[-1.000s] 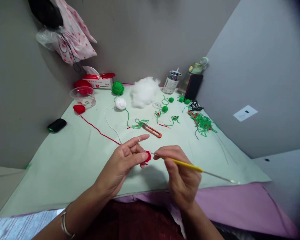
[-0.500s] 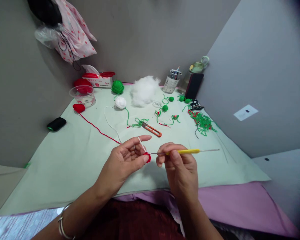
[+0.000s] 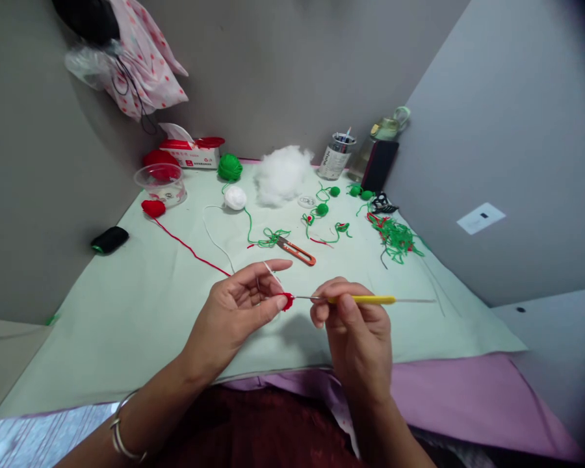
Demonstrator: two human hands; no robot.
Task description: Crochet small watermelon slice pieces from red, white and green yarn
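Observation:
Between thumb and fingers, my left hand pinches a small red crochet piece. A strand of white yarn runs over its raised index finger down to the piece. My right hand grips a crochet hook by its yellow handle, and the metal tip reaches the edge of the red piece. Whether the tip sits inside a stitch is too small to tell. Beyond my hands lie orange thread snips. A white yarn ball and a red yarn ball trail strands toward my left hand.
White stuffing and a green yarn ball sit at the back. A clear plastic tub stands left. On the right are green yarn scraps, a pen tin, a phone and a bottle. Small green balls lie mid-table.
My right hand and the hook have shifted slightly right and down, the handle end tilting lower. My left hand has risen a little with the red piece.

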